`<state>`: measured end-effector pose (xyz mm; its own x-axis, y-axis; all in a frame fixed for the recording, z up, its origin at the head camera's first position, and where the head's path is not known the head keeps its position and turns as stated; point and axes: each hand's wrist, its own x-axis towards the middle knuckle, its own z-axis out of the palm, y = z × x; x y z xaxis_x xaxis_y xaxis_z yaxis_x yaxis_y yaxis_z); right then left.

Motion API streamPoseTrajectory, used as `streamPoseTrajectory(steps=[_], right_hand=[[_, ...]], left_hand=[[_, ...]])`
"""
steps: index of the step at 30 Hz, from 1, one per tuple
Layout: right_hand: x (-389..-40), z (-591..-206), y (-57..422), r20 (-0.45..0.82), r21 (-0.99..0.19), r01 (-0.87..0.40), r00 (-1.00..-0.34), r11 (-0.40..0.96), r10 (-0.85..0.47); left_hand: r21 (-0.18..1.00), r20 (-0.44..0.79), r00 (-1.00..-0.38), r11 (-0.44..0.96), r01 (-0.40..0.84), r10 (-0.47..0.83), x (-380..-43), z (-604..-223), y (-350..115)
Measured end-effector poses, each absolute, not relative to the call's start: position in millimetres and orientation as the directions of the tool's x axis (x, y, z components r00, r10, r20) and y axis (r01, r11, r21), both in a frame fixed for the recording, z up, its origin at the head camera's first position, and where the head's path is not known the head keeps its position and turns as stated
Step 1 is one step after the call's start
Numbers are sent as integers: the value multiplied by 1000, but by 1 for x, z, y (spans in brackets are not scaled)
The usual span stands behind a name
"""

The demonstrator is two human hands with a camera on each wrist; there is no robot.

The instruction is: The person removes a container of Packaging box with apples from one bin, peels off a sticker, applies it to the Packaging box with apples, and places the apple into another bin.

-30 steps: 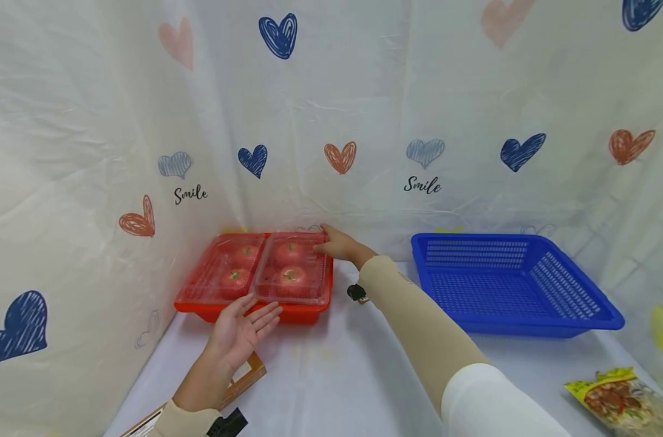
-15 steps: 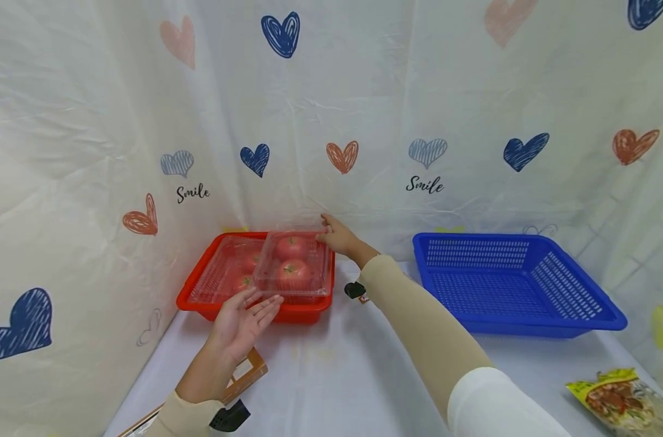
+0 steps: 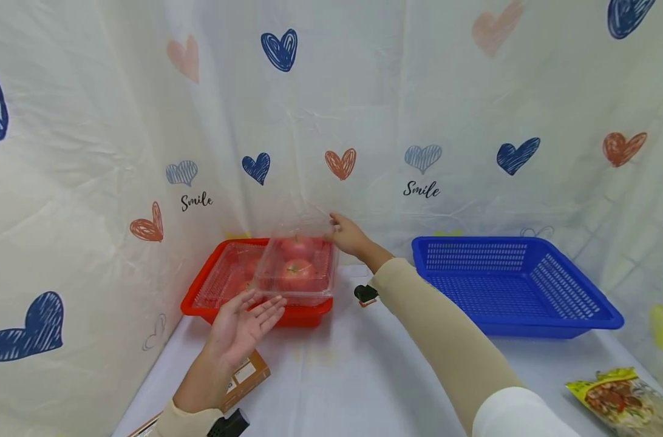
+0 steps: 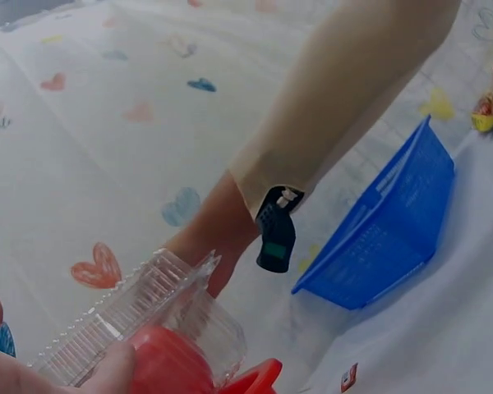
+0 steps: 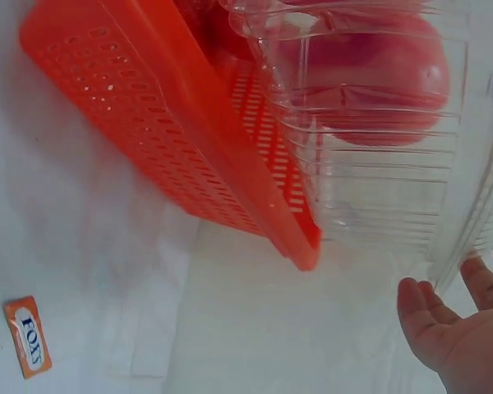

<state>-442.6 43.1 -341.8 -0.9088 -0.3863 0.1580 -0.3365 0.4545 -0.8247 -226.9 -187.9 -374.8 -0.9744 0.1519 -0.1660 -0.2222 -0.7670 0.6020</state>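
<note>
In the head view, my right hand (image 3: 353,237) grips the far right corner of a clear plastic container (image 3: 299,295) with red tomatoes (image 3: 297,274) inside. The container is tilted above the red basket (image 3: 200,312), its far end higher. In the right wrist view, my fingers and thumb pinch the container's edge. My left hand (image 3: 235,334) is palm up at the near side, fingers straight and close to the container's near edge. The left wrist view has its thumb by the container wall; contact is unclear. A second clear container (image 3: 217,285) lies in the basket's left half, with tomatoes partly hidden.
A blue basket (image 3: 490,291) stands on the right of the white table. Near the front right lies a yellow-topped food packet (image 3: 632,400). A brown box (image 3: 246,382) is partly under my left forearm. A small orange FOX'S packet (image 5: 27,336) lies beside the red basket.
The right-hand container has risen from lying in the red basket and now tilts, far end up. My right hand moved up with it. The left hand hardly moved.
</note>
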Motion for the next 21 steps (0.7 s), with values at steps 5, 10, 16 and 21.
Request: streamPoseTrajectory(steps=[5, 10, 16, 21], right_hand=[[-439, -335, 55, 147, -802, -308, -932, 512, -332], [-434, -327, 70, 113, -823, -280, -934, 494, -340], [-417, -318, 88, 97, -826, -279, -926, 490, -364], [-394, -313, 102, 83, -839, -262, -928, 478, -363]], left_hand=[[627, -180, -971, -742, -237, 158, -224, -377, -178], [672, -196, -975, -708, -215, 110, -222, -378, -172], [725, -230, -972, -657, -209, 55, -217, -378, -168], [761, -223, -975, -622, -182, 12, -213, -374, -163]])
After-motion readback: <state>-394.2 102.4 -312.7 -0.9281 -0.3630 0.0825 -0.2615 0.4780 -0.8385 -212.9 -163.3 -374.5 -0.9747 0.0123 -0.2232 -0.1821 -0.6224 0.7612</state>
